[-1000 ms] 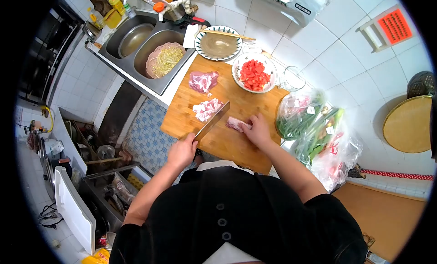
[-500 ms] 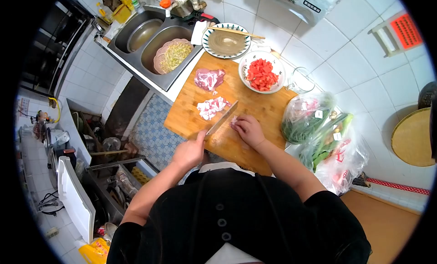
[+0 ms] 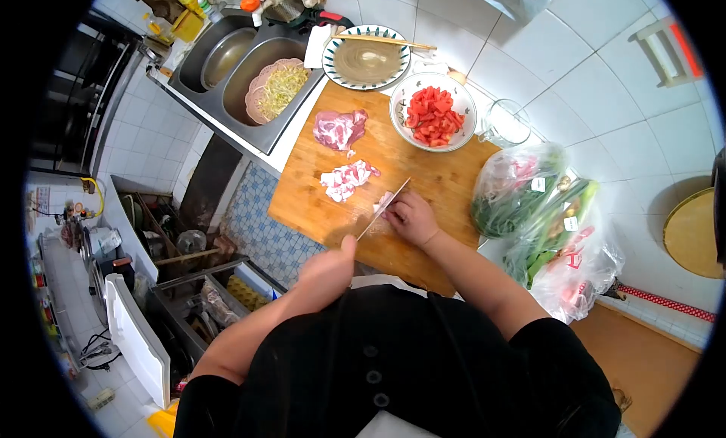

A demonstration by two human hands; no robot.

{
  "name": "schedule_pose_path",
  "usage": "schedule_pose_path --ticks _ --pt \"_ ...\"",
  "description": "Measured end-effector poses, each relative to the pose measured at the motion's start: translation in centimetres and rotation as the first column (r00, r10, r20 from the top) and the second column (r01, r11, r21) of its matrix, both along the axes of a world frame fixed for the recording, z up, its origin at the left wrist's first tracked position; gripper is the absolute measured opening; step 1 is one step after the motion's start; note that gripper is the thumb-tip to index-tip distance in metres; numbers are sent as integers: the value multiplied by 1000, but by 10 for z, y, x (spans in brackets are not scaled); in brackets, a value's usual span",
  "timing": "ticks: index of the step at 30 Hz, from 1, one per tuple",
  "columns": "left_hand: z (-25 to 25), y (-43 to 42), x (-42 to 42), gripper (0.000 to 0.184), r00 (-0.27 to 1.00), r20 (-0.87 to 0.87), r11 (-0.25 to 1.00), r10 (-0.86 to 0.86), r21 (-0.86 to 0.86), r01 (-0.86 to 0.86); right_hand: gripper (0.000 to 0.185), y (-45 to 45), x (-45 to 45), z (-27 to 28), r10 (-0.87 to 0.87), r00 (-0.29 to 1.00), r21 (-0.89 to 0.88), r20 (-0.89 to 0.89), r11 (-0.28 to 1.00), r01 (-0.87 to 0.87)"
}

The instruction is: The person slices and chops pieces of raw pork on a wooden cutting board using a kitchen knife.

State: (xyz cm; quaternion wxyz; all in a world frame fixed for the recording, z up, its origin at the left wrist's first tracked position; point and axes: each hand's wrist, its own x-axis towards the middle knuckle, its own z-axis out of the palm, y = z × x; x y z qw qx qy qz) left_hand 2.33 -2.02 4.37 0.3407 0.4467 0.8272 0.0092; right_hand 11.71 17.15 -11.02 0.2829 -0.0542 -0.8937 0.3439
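Observation:
My left hand is closed around the handle of a kitchen knife, whose blade slants up and to the right. Beside the blade, the curled fingers of my right hand press a small piece of meat onto the wooden cutting board; the fingers partly hide it. To the left of the knife lies a little heap of cut pink-and-white meat. Farther back on the board rests a larger raw chunk of meat.
A bowl of chopped tomatoes stands at the board's back right, near a patterned plate with chopsticks across it. A glass and plastic bags of vegetables are to the right. Left is a double sink holding a pink basin of sprouts.
The knife has shifted right, and its blade is now against the piece of meat by my right fingers. The left hand moved with it; the whole view has shifted slightly.

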Motion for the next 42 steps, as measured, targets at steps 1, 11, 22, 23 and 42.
schedule_pose_path --ticks 1,11,22,23,42 --pt "-3 15 -2 16 999 40 999 25 -38 -23 18 0 1 0 -2 1000 -9 9 1000 2" --pt "-16 5 -12 19 1000 3 1000 -21 -21 21 14 1 -1 2 -54 998 -1 33 999 54" --pt "-32 -7 -18 17 996 -35 996 -81 -34 80 15 2 3 6 -28 1000 27 -6 999 28" --pt "-30 -15 -20 17 995 -46 994 -94 -52 91 15 2 3 5 -22 1000 26 2 999 22" --pt "-36 48 -15 18 997 18 996 -74 43 73 12 2 4 5 -46 998 62 53 997 43"
